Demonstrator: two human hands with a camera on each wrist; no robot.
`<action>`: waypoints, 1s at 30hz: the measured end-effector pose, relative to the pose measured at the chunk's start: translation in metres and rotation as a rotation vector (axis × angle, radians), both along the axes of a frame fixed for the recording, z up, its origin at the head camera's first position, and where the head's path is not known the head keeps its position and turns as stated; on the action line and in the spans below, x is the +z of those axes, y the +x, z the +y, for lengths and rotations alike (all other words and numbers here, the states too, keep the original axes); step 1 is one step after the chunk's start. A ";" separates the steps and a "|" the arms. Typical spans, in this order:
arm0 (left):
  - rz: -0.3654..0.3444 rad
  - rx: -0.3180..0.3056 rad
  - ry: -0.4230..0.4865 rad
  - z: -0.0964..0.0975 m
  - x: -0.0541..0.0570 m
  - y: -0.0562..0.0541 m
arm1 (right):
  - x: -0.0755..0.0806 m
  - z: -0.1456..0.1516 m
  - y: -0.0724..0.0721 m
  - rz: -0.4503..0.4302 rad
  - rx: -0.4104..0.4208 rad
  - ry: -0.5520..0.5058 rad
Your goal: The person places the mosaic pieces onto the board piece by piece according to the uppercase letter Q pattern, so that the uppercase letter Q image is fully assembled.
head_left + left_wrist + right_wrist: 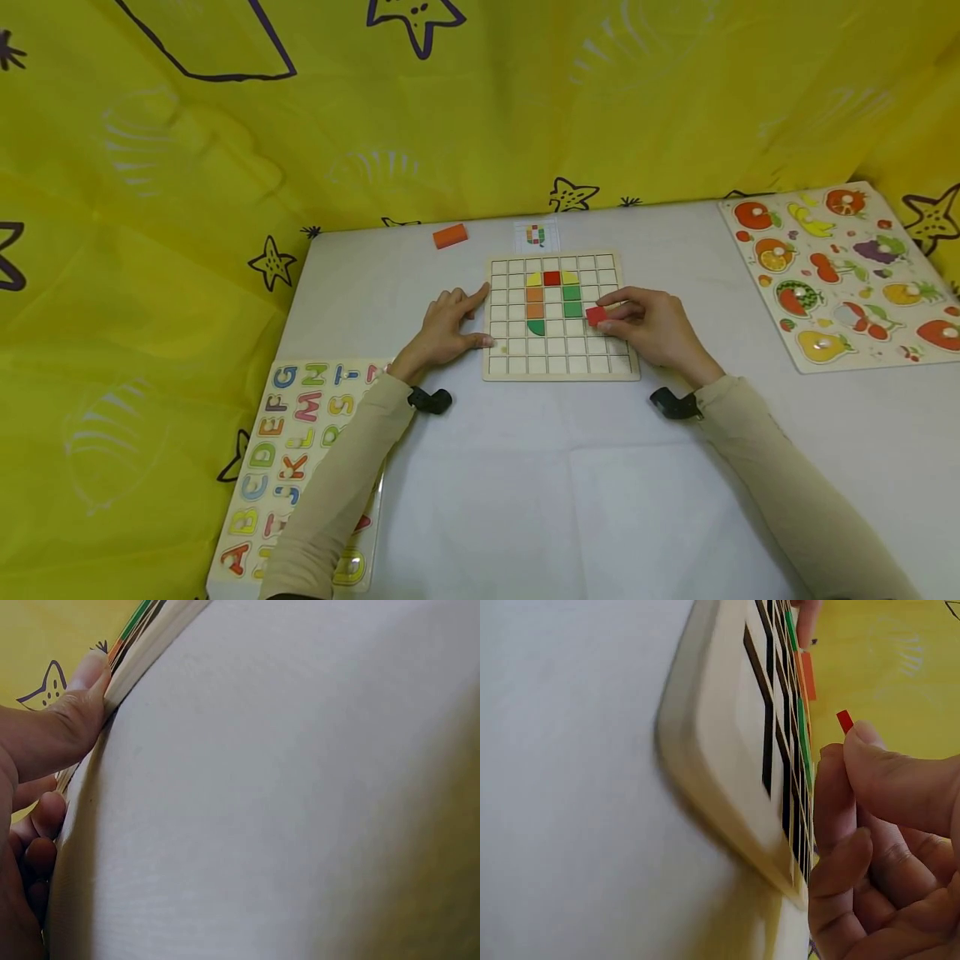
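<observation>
A wooden grid board lies on the table, its squares partly filled with yellow, red, orange and green tiles. My right hand pinches a red square tile between thumb and fingers above the board's right half. In the right wrist view only an edge of that red tile shows past the thumb. My left hand touches the board's left edge with thumb and index finger spread apart. In the left wrist view the thumb rests against the board's edge, and the other fingers are bent.
Behind the board lies a small pattern card with a coloured figure. An orange block lies to its left. A letter puzzle is partly under the left forearm, and a fruit puzzle lies at the right. Yellow cloth hangs behind.
</observation>
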State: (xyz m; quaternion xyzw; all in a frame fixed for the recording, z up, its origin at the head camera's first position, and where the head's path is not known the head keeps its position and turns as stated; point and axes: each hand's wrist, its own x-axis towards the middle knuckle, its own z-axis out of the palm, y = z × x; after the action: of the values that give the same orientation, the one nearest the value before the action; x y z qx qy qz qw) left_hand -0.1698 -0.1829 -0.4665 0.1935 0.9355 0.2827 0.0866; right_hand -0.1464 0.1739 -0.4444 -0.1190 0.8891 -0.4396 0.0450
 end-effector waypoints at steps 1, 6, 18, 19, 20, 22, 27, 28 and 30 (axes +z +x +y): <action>0.000 0.000 0.000 0.000 0.000 0.000 | 0.000 -0.003 -0.001 0.002 0.008 -0.002; -0.002 -0.003 -0.001 0.000 0.002 0.000 | -0.002 -0.017 -0.005 0.013 0.056 -0.017; 0.007 -0.005 0.005 0.000 -0.001 -0.001 | -0.007 -0.042 -0.006 -0.009 0.074 0.031; 0.007 -0.005 0.006 0.000 -0.001 -0.001 | -0.007 -0.043 -0.006 -0.001 0.073 0.044; 0.008 -0.005 0.007 -0.001 -0.002 -0.001 | -0.007 -0.044 -0.006 0.004 0.070 0.056; 0.011 -0.006 0.006 -0.001 -0.002 -0.001 | -0.007 -0.046 -0.006 0.013 0.066 0.082; 0.015 -0.006 0.006 -0.001 -0.002 -0.001 | -0.006 -0.050 -0.007 0.017 0.071 0.116; 0.013 -0.006 0.007 -0.001 -0.002 -0.001 | -0.005 -0.051 -0.007 0.017 0.073 0.121; 0.012 -0.005 0.008 -0.001 -0.002 -0.001 | -0.004 -0.052 -0.007 0.016 0.078 0.125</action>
State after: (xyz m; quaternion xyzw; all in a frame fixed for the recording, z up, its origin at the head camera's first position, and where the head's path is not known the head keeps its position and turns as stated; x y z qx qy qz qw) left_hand -0.1706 -0.1838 -0.4685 0.1980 0.9343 0.2852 0.0809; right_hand -0.1530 0.1222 -0.4489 -0.1541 0.9099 -0.3800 0.0622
